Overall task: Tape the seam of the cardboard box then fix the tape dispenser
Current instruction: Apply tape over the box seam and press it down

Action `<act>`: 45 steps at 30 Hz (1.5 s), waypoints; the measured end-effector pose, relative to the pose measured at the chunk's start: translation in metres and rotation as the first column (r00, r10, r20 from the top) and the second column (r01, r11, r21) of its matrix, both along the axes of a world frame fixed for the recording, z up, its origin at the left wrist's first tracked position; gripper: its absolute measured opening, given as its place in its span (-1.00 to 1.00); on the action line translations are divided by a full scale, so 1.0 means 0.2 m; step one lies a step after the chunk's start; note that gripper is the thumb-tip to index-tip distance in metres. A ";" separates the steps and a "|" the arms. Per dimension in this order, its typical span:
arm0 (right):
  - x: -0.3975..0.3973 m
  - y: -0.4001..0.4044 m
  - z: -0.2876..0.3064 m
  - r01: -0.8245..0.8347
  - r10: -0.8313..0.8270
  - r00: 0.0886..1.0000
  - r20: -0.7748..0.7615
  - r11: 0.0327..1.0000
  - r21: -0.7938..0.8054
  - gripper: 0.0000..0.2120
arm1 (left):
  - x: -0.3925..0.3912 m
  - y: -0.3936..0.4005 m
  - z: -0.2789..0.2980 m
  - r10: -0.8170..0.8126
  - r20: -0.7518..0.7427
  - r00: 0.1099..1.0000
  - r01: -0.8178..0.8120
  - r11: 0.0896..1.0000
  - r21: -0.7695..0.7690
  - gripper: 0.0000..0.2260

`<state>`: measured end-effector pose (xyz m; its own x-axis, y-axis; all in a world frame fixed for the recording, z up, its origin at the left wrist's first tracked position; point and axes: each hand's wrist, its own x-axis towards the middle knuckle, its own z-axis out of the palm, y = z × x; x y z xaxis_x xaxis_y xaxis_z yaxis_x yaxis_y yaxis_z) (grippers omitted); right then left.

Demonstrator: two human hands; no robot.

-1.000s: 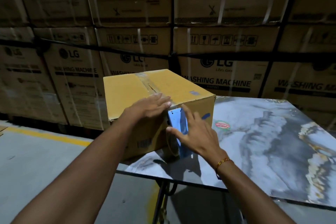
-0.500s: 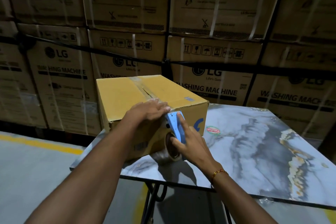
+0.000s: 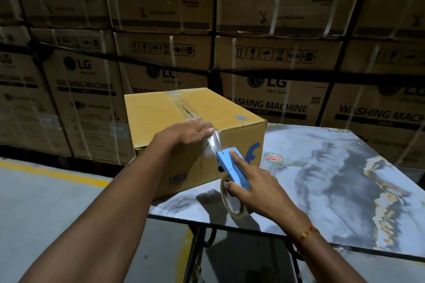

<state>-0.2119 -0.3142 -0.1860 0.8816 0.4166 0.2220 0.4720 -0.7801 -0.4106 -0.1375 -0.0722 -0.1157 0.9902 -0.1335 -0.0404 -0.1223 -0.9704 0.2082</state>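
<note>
A yellow-brown cardboard box (image 3: 156, 112) stands on the left corner of a marble-patterned table (image 3: 333, 181). Clear tape runs along its top seam (image 3: 184, 108). My left hand (image 3: 186, 132) lies flat on the box's near top edge, pressing the tape end down. My right hand (image 3: 250, 185) grips a blue tape dispenser (image 3: 231, 167) with a roll of clear tape (image 3: 230, 200) under it, held off the box's front face. A shiny strip of tape (image 3: 213, 142) stretches from the box's edge to the dispenser's head.
Stacked washing-machine cartons (image 3: 276, 89) bound with black straps form a wall behind the table. A round red-green sticker (image 3: 273, 158) lies on the tabletop right of the box. Grey floor with a yellow line (image 3: 53, 172) lies left, and the table's black frame (image 3: 195, 250) shows below.
My right hand has pulled the dispenser down and away from the box's top edge, drawing out a strip of tape. My left hand stays on the edge. The view has shifted.
</note>
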 end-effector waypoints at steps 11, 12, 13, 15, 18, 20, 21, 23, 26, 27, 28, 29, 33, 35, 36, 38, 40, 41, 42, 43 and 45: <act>0.12 -0.01 0.07 -0.058 0.062 0.983 -0.172 0.998 0.025 -0.35 | -0.02 0.00 -0.02 0.001 0.062 0.998 -0.006 0.998 0.067 -0.43; 0.15 -0.01 0.07 -0.068 0.076 0.976 -0.203 0.997 0.045 -0.36 | -0.02 0.00 -0.02 -0.002 0.067 0.998 -0.003 0.997 0.077 -0.42; 0.16 -0.02 0.08 -0.080 0.093 0.968 -0.233 0.995 0.065 -0.38 | -0.02 0.01 -0.03 -0.007 0.071 0.997 0.001 0.996 0.086 -0.41; 0.20 -0.03 0.10 -0.109 0.129 0.951 -0.281 0.990 0.086 -0.39 | -0.01 0.02 -0.03 -0.012 0.070 0.997 0.005 0.995 0.099 -0.39; 0.24 -0.03 0.15 -0.127 0.163 0.921 -0.354 0.984 0.122 -0.43 | 0.01 0.04 -0.02 -0.033 0.034 0.999 0.028 0.990 0.141 -0.30; 0.26 -0.03 0.19 -0.131 0.187 0.895 -0.406 0.978 0.161 -0.47 | 0.01 0.05 -0.01 -0.056 0.007 0.998 0.055 0.985 0.165 -0.23; 0.27 -0.03 0.20 -0.122 0.188 0.883 -0.430 0.977 0.175 -0.49 | 0.01 0.05 -0.01 -0.066 0.005 0.998 0.064 0.982 0.175 -0.21; 0.28 -0.03 0.22 -0.108 0.185 0.867 -0.463 0.976 0.187 -0.53 | 0.01 0.05 -0.02 -0.079 0.032 0.996 0.071 0.975 0.210 -0.22; 0.29 -0.03 0.26 -0.120 0.234 0.835 -0.499 0.961 0.251 -0.59 | 0.01 0.05 -0.05 -0.077 0.096 0.992 0.053 0.971 0.232 -0.26; 0.29 -0.03 0.27 -0.114 0.244 0.823 -0.514 0.955 0.273 -0.62 | 0.00 0.05 -0.05 -0.075 0.107 0.991 0.049 0.973 0.226 -0.25; 0.29 -0.03 0.28 -0.116 0.242 0.807 -0.539 0.960 0.256 -0.65 | 0.00 0.05 -0.05 -0.074 0.115 0.991 0.048 0.975 0.218 -0.24; 0.28 -0.03 0.26 -0.155 0.237 0.796 -0.556 0.969 0.191 -0.68 | 0.00 0.05 -0.05 -0.073 0.124 0.990 0.045 0.976 0.211 -0.24; 0.22 -0.10 0.10 -0.128 0.197 0.808 -0.555 0.979 0.160 -0.61 | -0.01 0.04 -0.06 -0.075 0.151 0.986 0.038 0.971 0.238 -0.23; 0.22 -0.17 0.07 -0.032 0.233 0.792 -0.565 0.939 0.343 -0.61 | -0.01 0.04 -0.05 -0.079 0.148 0.986 0.042 0.970 0.240 -0.21; 0.23 -0.20 0.07 0.008 0.235 0.782 -0.577 0.922 0.387 -0.62 | -0.01 0.05 -0.05 -0.082 0.145 0.986 0.046 0.971 0.235 -0.20; 0.25 -0.24 0.04 0.076 0.190 0.780 -0.596 0.917 0.391 -0.64 | -0.01 0.04 -0.06 -0.078 0.143 0.987 0.045 0.974 0.221 -0.18; 0.27 -0.26 0.00 0.174 0.111 0.770 -0.629 0.911 0.374 -0.63 | -0.02 0.04 -0.05 -0.076 0.137 0.988 0.045 0.974 0.221 -0.14; 0.28 -0.27 -0.02 0.219 0.084 0.763 -0.641 0.900 0.378 -0.63 | -0.02 0.04 -0.05 -0.076 0.132 0.988 0.044 0.973 0.225 -0.11; 0.28 -0.28 -0.03 0.253 0.059 0.761 -0.646 0.890 0.380 -0.63 | -0.03 0.03 -0.04 -0.074 0.128 0.989 0.043 0.972 0.230 -0.09; 0.29 -0.29 -0.04 0.251 0.043 0.773 -0.633 0.895 0.367 -0.64 | -0.03 0.03 -0.04 -0.072 0.124 0.990 0.041 0.972 0.231 -0.07; 0.31 -0.30 -0.03 0.226 0.001 0.810 -0.587 0.922 0.313 -0.73 | -0.03 0.03 -0.04 -0.069 0.120 0.990 0.041 0.973 0.226 -0.02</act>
